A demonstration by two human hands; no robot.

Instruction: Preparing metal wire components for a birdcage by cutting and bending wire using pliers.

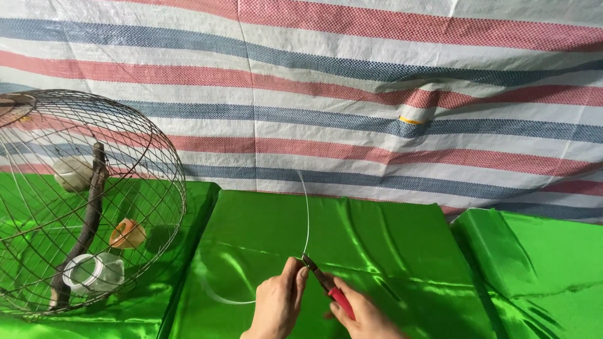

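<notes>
Your two hands sit at the bottom edge of view, close together over the middle green sheet [352, 251]: your left hand [278, 306] pinches a thin silvery wire [307, 216] between thumb and fingertips, and your right hand [366, 320] is closed around the red handles of a pair of pliers [328, 286], whose dark nose meets the wire just beside your left fingertips. From that pinch the wire rises in a gentle curve toward the striped tarp [377, 94], and a second length loops low and to the left across the cloth, lying nearly flat. It is fine, pale and smooth, hard to follow against the shiny fabric. You have open cloth to the right of your hands and ahead of them up to the tarp; a dark gap separates this sheet from the next green sheet [540, 270] at the right. To your left the room is tighter: a domed wire cage [125, 163] stands near, well apart from your hands, holding a rough wooden perch [88, 226], an orange cup [127, 234] and a clear plastic cup [94, 273]. Satin-like folds catch the light; the tarp is coarse woven plastic in red, blue and white bands.
</notes>
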